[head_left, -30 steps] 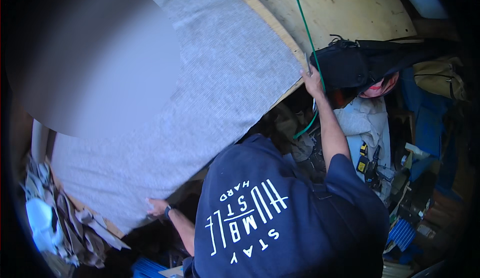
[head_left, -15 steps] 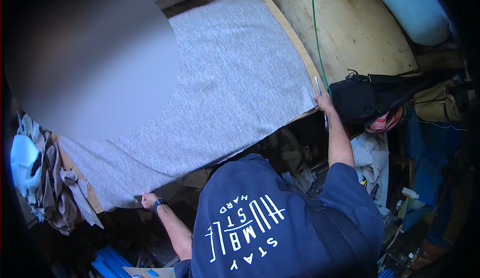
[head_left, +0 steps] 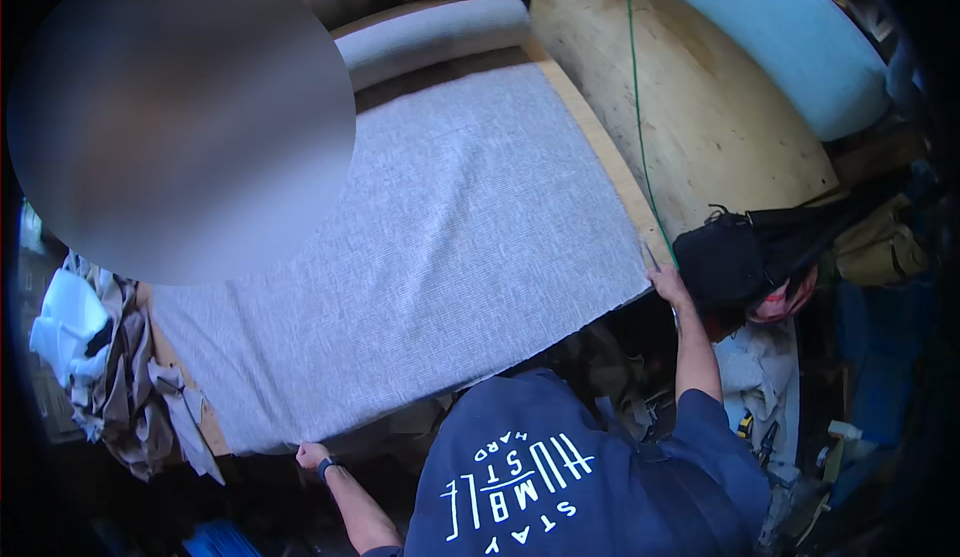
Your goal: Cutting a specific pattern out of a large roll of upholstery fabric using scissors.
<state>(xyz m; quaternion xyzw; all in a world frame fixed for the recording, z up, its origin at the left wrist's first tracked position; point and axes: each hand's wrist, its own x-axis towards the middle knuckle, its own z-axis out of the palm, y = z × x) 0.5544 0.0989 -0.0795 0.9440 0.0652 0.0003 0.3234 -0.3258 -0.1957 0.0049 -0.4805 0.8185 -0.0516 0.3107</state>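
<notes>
A light grey woven cloth (head_left: 480,247) lies spread over a wooden tabletop (head_left: 592,129), a raised crease running across its middle. At its near left edge my left hand (head_left: 312,455) is closed, pinching the hem. My right hand (head_left: 668,283) is closed at the near right corner, beside or on the cloth's edge. It holds a pair of scissors (head_left: 650,255) whose blades point away from me; the handles are mostly hidden by the hand. Whether its fingers also grip the cloth, I cannot tell.
A grey fabric roll (head_left: 440,35) lies along the far edge. A black bag (head_left: 715,257) sits right of my right hand, near a hanging green cord (head_left: 640,117). Crumpled brown cloth (head_left: 125,377) hangs at left. A pale blue roll (head_left: 790,47) stands far right. A round blur covers the upper left.
The scene sits lower in the picture, as the view has tilted up. A crease has risen across the middle of the cloth. Both hands keep their places at its near edge.
</notes>
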